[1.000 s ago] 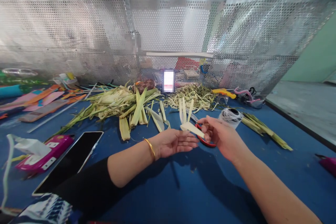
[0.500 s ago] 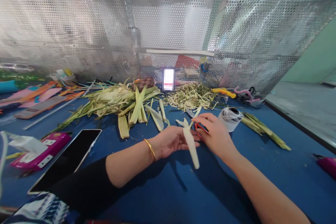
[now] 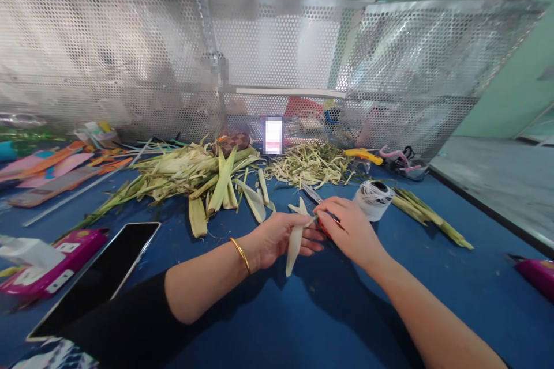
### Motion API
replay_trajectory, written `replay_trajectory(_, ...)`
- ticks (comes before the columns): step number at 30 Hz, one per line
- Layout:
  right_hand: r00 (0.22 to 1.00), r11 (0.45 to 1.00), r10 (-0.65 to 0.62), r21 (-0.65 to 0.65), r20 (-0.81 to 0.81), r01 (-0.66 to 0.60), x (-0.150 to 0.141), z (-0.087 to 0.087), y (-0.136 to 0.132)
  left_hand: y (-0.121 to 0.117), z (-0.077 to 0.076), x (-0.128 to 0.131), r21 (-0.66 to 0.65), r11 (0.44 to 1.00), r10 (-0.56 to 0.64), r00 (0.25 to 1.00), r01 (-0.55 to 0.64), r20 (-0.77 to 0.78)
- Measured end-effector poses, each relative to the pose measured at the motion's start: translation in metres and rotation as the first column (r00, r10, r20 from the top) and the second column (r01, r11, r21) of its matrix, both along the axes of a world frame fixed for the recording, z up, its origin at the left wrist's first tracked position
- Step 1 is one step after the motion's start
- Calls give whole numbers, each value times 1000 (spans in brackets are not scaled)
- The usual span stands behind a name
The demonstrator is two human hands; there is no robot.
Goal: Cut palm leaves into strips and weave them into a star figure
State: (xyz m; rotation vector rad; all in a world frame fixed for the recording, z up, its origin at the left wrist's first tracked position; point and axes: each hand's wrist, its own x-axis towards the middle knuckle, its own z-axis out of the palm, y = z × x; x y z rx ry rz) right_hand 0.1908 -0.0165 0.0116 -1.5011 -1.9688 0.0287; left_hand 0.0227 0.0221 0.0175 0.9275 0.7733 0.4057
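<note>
My left hand [image 3: 273, 237], with a gold bangle at the wrist, is closed on a pale piece of husk [image 3: 294, 249] that looks like corn husk. One strip of it hangs below the fingers and a shorter tip sticks up above the thumb. Close beside it, my right hand [image 3: 352, 236] grips scissors [image 3: 312, 193] with red handles, their blades pointing up and away. Its fingertips also meet a thin end of the husk. A spool of white thread [image 3: 374, 202] stands just beyond my right hand.
A heap of husks [image 3: 186, 170] and a pile of thin shreds [image 3: 309, 164] lie along the perforated metal screen [image 3: 277, 40]. More husk strips [image 3: 433, 216] are at right. A tablet or large phone [image 3: 104, 274] and a purple power strip [image 3: 56, 265] sit at left.
The husk's hanging strip has swung left and now tilts down-left under my left fingers. My right hand has shifted slightly left and down, still with the scissors.
</note>
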Motion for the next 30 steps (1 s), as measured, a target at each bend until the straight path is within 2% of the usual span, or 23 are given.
replay_trajectory(5, 939, 950, -160, -306, -305, 63, -6, -7, 5, -11, -4, 4, 129, 987, -94, 994, 100, -50)
replay_trajectory(8, 844, 904, -227, -427, -485, -3, -10, -9, 5, -15, -5, 5, 154, 981, -104, 992, 114, -72)
replay_trajectory(11, 749, 885, -242, -456, -617, -89, -11, -8, 4, -16, -5, 4, 173, 979, -94, 992, 108, -85)
replay_trajectory(13, 757, 892, -223, -442, -615, -97, -12, -7, 3, -16, -6, 4, 180, 977, -103, 991, 118, -89)
replay_trajectory(17, 857, 902, -202, -430, -475, -26, -13, -7, 3, -16, -9, 6, 168, 975, -133, 987, 146, -87)
replay_trajectory(19, 858, 906, -197, -423, -475, -26, -13, -7, 3, -15, -10, 7, 136, 982, -122, 990, 132, -76)
replay_trajectory(22, 815, 937, -167, -347, -555, -45, -13, -7, 2, -9, -9, 5, 31, 994, -109, 994, 109, 3)
replay_trajectory(25, 828, 992, -76, -128, -555, 5, -12, -3, -2, 1, -6, 0, -130, 984, -96, 980, 120, 173)
replay_trajectory(27, 885, 996, 27, 83, -465, 13, -12, 1, -5, 8, -3, -3, -220, 970, -44, 965, 103, 257)
replay_trajectory(30, 971, 947, 147, 310, -188, -83, -11, 7, -11, 13, 0, -7, -285, 959, 74, 960, 6, 271)
